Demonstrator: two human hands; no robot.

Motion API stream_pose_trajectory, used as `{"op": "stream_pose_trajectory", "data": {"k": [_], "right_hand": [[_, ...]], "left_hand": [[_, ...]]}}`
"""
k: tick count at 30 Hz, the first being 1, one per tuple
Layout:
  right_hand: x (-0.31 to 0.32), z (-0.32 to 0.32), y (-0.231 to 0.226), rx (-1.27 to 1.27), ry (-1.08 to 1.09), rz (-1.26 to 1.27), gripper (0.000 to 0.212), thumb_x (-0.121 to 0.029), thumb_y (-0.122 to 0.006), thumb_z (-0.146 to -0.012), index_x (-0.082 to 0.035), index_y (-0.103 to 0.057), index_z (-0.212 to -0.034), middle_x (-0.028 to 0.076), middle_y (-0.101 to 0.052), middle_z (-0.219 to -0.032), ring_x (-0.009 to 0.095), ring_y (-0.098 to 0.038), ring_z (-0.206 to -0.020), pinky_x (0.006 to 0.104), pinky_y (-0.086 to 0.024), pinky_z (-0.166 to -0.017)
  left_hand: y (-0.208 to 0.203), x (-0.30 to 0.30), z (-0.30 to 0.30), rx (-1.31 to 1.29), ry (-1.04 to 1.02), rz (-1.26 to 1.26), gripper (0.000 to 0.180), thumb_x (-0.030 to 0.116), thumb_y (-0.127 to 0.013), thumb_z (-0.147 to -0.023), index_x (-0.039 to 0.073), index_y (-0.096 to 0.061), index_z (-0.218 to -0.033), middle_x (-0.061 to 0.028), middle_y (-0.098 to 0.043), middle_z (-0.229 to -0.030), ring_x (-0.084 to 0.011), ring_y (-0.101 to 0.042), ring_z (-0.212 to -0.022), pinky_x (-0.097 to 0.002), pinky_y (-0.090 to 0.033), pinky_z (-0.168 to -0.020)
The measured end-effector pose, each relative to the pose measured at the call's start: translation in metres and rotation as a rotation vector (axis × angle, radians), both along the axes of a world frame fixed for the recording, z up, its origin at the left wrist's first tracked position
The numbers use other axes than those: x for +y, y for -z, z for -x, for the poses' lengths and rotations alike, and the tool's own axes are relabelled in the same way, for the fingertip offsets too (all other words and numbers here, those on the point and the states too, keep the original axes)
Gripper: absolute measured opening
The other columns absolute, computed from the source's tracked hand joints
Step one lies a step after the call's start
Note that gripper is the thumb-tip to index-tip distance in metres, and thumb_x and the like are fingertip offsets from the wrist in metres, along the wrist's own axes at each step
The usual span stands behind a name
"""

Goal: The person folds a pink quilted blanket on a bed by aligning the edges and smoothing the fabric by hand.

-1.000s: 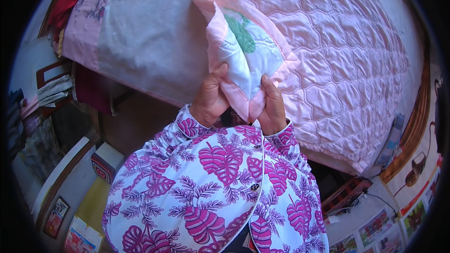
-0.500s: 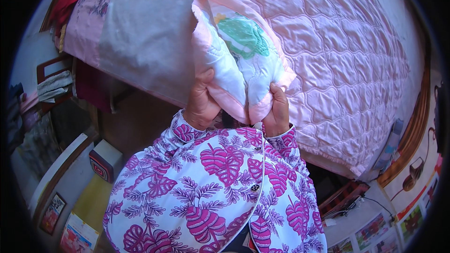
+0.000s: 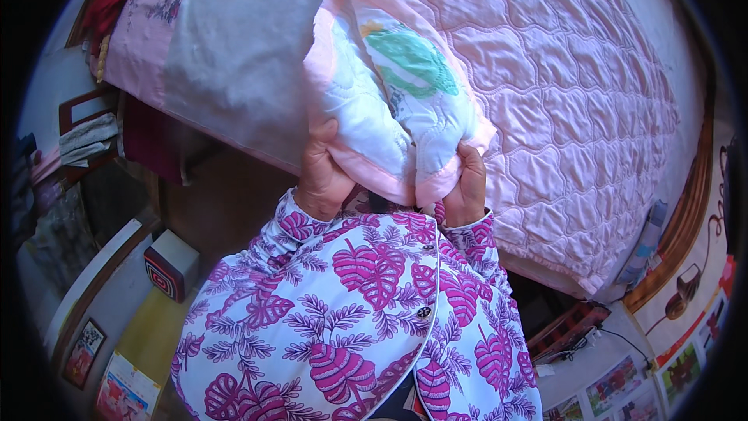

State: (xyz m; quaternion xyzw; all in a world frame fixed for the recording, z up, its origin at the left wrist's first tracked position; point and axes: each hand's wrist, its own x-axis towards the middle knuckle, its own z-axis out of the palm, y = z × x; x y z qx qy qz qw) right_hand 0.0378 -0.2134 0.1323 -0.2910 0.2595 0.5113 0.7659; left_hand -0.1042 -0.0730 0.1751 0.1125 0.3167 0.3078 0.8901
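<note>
A pink quilt (image 3: 545, 93) with wavy stitching spreads across the right of the bed. Its near left part is lifted and turned up, showing a white underside with a green printed figure and a pink border. My left hand (image 3: 323, 175) is closed on the border, thumb on top. On the other side of a crease, my right hand (image 3: 469, 187) pinches the same border, thumb up. Between the hands the cloth dips into a fold close to my patterned shirt. The fingers beneath the cloth are hidden.
A pale grey sheet (image 3: 241, 54) covers the bed's left part, with a pink flowered edge beyond. At left stand a chair with a grey towel (image 3: 87, 140) and a box with a striped square (image 3: 171, 265). A cable (image 3: 627, 337) and pictures lie at lower right.
Both hands have moved slightly apart, the left one to the left and the right one to the right. The turned-up quilt part is spread wider, and more of the green figure lies flat.
</note>
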Motion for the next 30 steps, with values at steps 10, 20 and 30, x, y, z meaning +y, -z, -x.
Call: {"op": "stream_pose_trajectory", "data": {"k": [10,20,30], "right_hand": [[-0.001,-0.002,0.006,0.025,0.003,0.018,0.038,-0.008,-0.043,-0.086,0.004,-0.04,-0.121,0.017,-0.054,-0.114,0.029,-0.056,-0.102,0.0411,-0.045,-0.092],[-0.005,-0.001,0.009,-0.143,-0.028,0.069,0.039,-0.008,-0.047,-0.084,0.004,-0.041,-0.121,0.017,-0.055,-0.115,0.028,-0.056,-0.101,0.041,-0.044,-0.092],[0.019,0.012,-0.029,-0.635,-0.263,0.171,0.023,-0.001,-0.053,-0.083,0.001,-0.054,-0.106,0.007,-0.059,-0.095,0.016,-0.058,-0.088,0.0275,-0.047,-0.077]], "left_hand": [[0.001,0.003,0.013,0.045,-0.087,-0.033,0.062,0.023,-0.057,-0.076,0.01,-0.035,-0.133,-0.0094,-0.046,-0.127,-0.0282,-0.042,-0.118,-0.0442,-0.03,-0.103],[0.001,0.002,0.019,0.116,-0.111,-0.047,0.058,0.019,-0.059,-0.076,0.01,-0.038,-0.129,-0.0089,-0.047,-0.123,-0.027,-0.044,-0.116,-0.0433,-0.032,-0.101],[0.001,-0.004,0.031,0.372,-0.112,-0.422,0.038,0.014,-0.056,-0.084,0.001,-0.046,-0.118,-0.0072,-0.052,-0.111,-0.0163,-0.051,-0.101,-0.0304,-0.043,-0.087]]}}
